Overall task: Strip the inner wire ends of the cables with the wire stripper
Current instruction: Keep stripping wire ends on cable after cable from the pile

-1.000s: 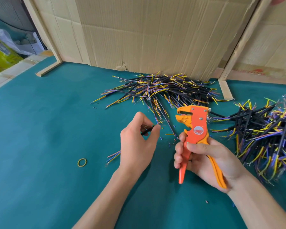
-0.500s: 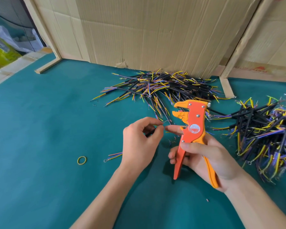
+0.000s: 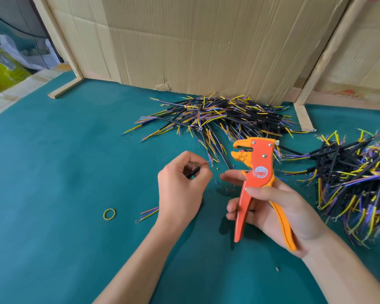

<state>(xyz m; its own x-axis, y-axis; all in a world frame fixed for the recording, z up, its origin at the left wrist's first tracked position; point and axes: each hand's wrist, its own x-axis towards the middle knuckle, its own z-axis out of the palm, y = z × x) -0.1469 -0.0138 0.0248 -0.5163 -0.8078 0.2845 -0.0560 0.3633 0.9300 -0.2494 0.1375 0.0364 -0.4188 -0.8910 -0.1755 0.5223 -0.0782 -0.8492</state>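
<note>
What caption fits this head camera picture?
Left hand pinches a cable beside the orange wire stripper in the right hand.

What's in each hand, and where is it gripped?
The left hand pinches a cable partway along its black sheath. The right hand grips the stripper by its handles.

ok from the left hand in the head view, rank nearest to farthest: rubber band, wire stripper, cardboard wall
1. wire stripper, just to the right of the left hand, held in the right hand
2. rubber band, lower left on the mat
3. cardboard wall, far back
</note>
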